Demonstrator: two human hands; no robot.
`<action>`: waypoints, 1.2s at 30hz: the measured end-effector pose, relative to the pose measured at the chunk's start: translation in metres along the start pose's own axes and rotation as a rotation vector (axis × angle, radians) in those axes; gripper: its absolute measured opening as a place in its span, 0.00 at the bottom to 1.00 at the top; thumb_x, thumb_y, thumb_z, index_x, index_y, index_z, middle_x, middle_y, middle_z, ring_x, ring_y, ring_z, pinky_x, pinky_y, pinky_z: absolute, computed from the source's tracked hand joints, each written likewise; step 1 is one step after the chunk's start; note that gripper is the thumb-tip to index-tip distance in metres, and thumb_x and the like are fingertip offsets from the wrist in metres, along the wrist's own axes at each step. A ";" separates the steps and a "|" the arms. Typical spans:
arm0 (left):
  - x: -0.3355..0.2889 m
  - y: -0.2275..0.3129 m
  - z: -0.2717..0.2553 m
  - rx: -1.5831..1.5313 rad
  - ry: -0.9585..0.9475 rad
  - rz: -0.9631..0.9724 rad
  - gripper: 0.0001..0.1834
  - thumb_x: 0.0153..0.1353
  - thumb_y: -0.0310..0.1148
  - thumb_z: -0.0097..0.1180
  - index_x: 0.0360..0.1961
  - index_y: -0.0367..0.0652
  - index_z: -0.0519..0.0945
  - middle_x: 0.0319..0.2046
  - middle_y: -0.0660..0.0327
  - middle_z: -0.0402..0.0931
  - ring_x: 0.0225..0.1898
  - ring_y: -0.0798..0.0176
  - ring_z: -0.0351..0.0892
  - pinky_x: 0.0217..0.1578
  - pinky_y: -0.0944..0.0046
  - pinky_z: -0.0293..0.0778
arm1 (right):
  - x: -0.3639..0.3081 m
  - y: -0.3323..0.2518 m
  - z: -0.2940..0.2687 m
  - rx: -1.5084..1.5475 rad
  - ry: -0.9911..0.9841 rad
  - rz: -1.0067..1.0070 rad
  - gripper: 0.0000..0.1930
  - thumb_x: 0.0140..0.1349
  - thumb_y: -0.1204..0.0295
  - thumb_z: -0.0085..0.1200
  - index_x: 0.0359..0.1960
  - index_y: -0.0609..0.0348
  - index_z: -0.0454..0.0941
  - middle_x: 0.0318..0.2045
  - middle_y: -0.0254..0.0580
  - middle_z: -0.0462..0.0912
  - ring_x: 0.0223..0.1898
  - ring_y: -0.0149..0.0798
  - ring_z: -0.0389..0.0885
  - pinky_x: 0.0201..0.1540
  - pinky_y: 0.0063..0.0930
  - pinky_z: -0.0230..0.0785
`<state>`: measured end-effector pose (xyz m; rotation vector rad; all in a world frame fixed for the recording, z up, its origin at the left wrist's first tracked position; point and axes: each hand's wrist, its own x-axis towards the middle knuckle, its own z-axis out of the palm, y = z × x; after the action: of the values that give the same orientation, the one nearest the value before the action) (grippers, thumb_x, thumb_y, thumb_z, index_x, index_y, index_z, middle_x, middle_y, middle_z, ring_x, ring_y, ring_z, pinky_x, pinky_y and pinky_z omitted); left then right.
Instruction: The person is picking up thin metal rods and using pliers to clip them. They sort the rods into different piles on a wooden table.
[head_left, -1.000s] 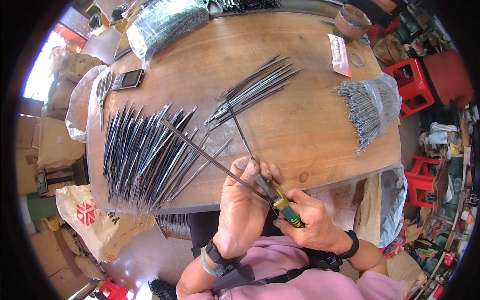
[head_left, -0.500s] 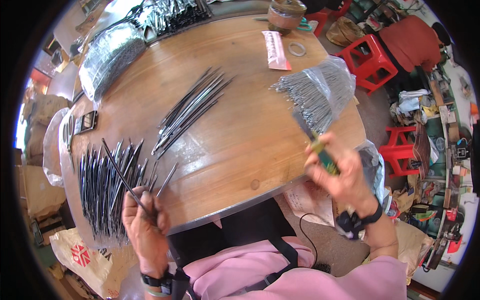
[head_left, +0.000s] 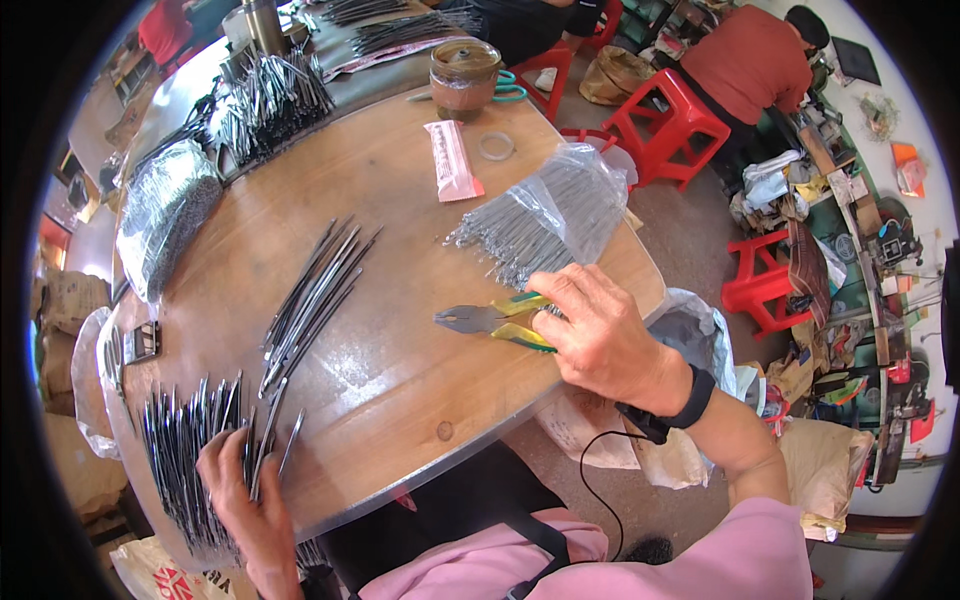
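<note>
My right hand is closed round the yellow and green handles of a pair of pliers, just right of the tabletop's middle. The pliers' metal jaws point left. At the lower left, my left hand rests on a dense pile of thin dark metal rods. Its thumb and fingers are apart, with rods showing between them; the fingertips are partly hidden. Farther in, a looser group of dark rods lies slantwise on the wooden table. Beyond my right hand is a bundle of thin grey rods partly inside a clear plastic bag.
A pink packet, a tape ring and a lidded glass jar stand toward the far edge. Filled plastic lies far left, near a small dark device. Red stools and a seated person are at right.
My left hand has lowered onto the dark pile, and the rod it held up no longer shows raised. My right hand has swung the pliers leftward, their jaws now apart from the grey bundle. The view has shifted.
</note>
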<state>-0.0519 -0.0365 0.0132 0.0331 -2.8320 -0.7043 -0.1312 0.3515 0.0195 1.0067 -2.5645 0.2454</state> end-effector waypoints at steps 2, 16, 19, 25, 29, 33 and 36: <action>0.014 0.013 0.023 -0.071 -0.064 0.050 0.26 0.53 0.17 0.58 0.56 0.33 0.74 0.52 0.45 0.70 0.56 0.41 0.69 0.59 0.51 0.64 | 0.012 -0.006 -0.009 0.024 0.083 0.015 0.06 0.45 0.75 0.57 0.25 0.63 0.75 0.42 0.51 0.78 0.39 0.48 0.78 0.41 0.40 0.72; 0.036 0.008 0.062 0.112 -0.012 0.133 0.05 0.57 0.26 0.60 0.31 0.38 0.76 0.34 0.51 0.70 0.41 0.44 0.71 0.41 0.48 0.69 | -0.012 -0.077 -0.027 0.950 0.216 0.594 0.07 0.58 0.76 0.66 0.36 0.63 0.83 0.44 0.46 0.80 0.40 0.37 0.82 0.44 0.31 0.75; 0.037 0.005 0.058 0.193 -0.009 0.148 0.04 0.57 0.26 0.59 0.30 0.38 0.76 0.34 0.50 0.71 0.41 0.44 0.73 0.41 0.49 0.72 | -0.008 -0.070 -0.030 0.730 0.087 0.437 0.07 0.58 0.73 0.65 0.36 0.63 0.84 0.42 0.46 0.82 0.41 0.40 0.84 0.43 0.33 0.76; 0.033 -0.002 0.044 0.055 0.113 0.140 0.03 0.59 0.23 0.56 0.33 0.36 0.76 0.33 0.51 0.73 0.39 0.45 0.74 0.40 0.50 0.72 | 0.013 -0.065 -0.055 0.663 0.235 0.429 0.08 0.50 0.79 0.66 0.33 0.62 0.84 0.43 0.46 0.82 0.35 0.35 0.83 0.36 0.27 0.76; 0.017 -0.006 0.021 -0.417 0.118 -0.232 0.02 0.66 0.21 0.52 0.38 0.35 0.76 0.26 0.55 0.77 0.25 0.61 0.76 0.31 0.61 0.72 | 0.023 -0.051 -0.072 0.570 0.072 0.489 0.08 0.50 0.78 0.67 0.32 0.65 0.83 0.42 0.46 0.81 0.37 0.37 0.81 0.41 0.29 0.74; 0.012 -0.020 0.018 -0.395 0.093 -0.201 0.03 0.67 0.21 0.51 0.40 0.37 0.76 0.24 0.55 0.77 0.24 0.63 0.76 0.27 0.65 0.70 | 0.009 -0.040 -0.048 0.656 0.064 0.640 0.06 0.56 0.77 0.64 0.33 0.66 0.82 0.43 0.46 0.81 0.42 0.39 0.80 0.48 0.33 0.71; 0.022 -0.025 0.021 0.148 0.111 0.112 0.11 0.55 0.22 0.59 0.41 0.40 0.79 0.38 0.55 0.75 0.44 0.47 0.72 0.46 0.53 0.68 | -0.004 -0.053 -0.037 0.929 0.228 0.763 0.07 0.59 0.74 0.64 0.35 0.65 0.82 0.45 0.43 0.82 0.47 0.37 0.78 0.53 0.33 0.69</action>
<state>-0.0784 -0.0505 -0.0115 -0.0600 -2.7482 -0.4542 -0.0824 0.3264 0.0527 0.1171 -2.4647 1.7327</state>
